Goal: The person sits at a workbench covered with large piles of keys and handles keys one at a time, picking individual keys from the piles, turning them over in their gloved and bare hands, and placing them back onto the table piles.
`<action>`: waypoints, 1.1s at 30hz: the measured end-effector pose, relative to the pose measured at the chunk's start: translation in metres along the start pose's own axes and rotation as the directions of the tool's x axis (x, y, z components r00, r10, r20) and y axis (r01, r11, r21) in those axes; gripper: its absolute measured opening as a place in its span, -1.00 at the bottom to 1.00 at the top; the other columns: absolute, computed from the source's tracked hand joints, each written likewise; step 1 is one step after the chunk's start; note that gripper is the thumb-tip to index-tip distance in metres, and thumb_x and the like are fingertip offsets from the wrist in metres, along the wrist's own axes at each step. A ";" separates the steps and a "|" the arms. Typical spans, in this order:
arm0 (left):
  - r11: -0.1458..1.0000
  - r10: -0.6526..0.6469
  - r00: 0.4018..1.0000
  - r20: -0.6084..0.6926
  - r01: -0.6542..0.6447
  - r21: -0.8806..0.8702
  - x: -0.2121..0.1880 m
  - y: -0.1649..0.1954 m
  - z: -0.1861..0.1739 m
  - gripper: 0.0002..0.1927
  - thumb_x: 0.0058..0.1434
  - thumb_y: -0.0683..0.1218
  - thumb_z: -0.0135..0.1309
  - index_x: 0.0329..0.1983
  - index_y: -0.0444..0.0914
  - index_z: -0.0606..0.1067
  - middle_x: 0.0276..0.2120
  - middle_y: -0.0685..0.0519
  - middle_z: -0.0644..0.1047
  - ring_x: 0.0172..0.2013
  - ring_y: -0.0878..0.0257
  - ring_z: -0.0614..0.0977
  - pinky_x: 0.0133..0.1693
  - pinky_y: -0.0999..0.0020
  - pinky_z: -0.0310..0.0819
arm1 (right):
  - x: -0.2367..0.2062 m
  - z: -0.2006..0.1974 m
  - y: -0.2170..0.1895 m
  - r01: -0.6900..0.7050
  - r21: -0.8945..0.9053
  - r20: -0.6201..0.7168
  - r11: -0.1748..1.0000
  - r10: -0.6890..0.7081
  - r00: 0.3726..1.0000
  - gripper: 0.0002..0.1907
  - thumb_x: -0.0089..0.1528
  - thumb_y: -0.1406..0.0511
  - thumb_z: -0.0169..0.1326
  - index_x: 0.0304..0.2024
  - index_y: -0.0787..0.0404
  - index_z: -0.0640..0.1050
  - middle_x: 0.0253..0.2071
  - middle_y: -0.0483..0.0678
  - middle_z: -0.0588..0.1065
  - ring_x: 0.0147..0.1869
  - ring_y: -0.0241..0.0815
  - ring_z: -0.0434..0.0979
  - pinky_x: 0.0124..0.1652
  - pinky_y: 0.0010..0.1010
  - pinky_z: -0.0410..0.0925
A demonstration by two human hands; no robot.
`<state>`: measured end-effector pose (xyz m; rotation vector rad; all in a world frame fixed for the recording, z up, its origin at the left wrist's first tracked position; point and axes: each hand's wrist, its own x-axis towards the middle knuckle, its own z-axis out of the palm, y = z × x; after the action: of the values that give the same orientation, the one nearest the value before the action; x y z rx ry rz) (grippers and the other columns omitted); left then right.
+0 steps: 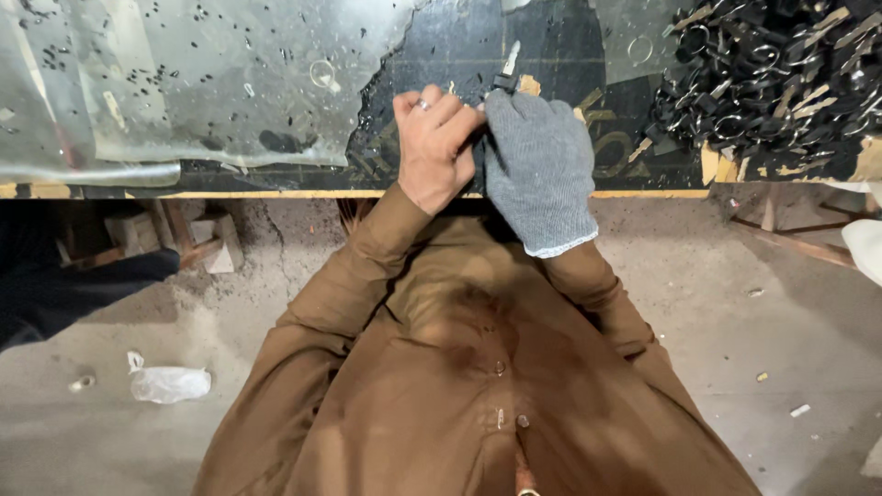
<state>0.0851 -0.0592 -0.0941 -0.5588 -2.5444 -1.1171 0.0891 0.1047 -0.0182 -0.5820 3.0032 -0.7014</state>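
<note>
My left hand (434, 147) is bare and curled, its fingers closed against a small dark part with a pale metal tip (507, 73) that sticks up above both hands. My right hand (537, 165) wears a grey knitted glove and grips the same part from the right. Both hands meet over the front edge of the dark worktable (459, 55). My brown sleeves run down to my lap. How the part is seated in my palms is hidden.
A heap of dark parts with rings and pale tabs (772, 73) lies at the table's right. A crumpled clear plastic sheet (184, 83) speckled with dark bits covers the left. Below are a dusty floor, wooden scraps (175, 241) and a white plastic scrap (167, 383).
</note>
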 end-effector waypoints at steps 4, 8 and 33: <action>0.989 -0.118 0.993 0.008 0.118 -0.091 0.003 0.008 -0.008 -0.65 0.04 -0.27 0.18 -0.06 -0.23 0.53 -0.32 0.09 0.48 -0.23 0.14 0.48 0.01 0.11 0.14 | -0.001 -0.005 0.001 0.016 0.133 -0.175 0.991 0.007 0.985 -0.74 0.26 0.36 0.22 0.01 0.19 0.58 -0.06 0.02 0.56 0.05 0.08 0.55 0.04 -0.18 0.39; 0.927 -0.131 0.987 0.090 0.154 -0.343 0.017 0.011 -0.021 -0.48 0.09 -0.33 0.05 0.17 -0.30 0.45 0.00 0.02 0.50 -0.04 0.12 0.48 0.03 0.14 0.15 | -0.015 -0.016 0.000 -0.019 0.348 -0.311 0.937 0.135 0.941 -0.74 0.28 0.32 0.22 0.00 0.25 0.56 -0.04 0.07 0.56 0.06 0.04 0.56 0.09 -0.25 0.42; 0.999 0.017 1.000 -0.002 -0.017 -0.028 0.004 -0.008 -0.011 -0.73 0.18 -0.26 0.20 -0.04 -0.23 0.54 -0.29 0.03 0.40 -0.18 0.07 0.46 -0.06 0.15 0.19 | 0.012 0.000 0.003 0.119 0.068 -0.069 0.991 -0.115 0.991 -0.83 0.28 0.36 0.20 -0.07 0.15 0.53 -0.18 0.00 0.50 -0.04 0.10 0.50 -0.08 -0.09 0.33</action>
<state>0.0791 -0.0714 -0.0905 -0.5857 -2.5210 -1.1488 0.0766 0.1031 -0.0182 -0.7515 3.0075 -0.8469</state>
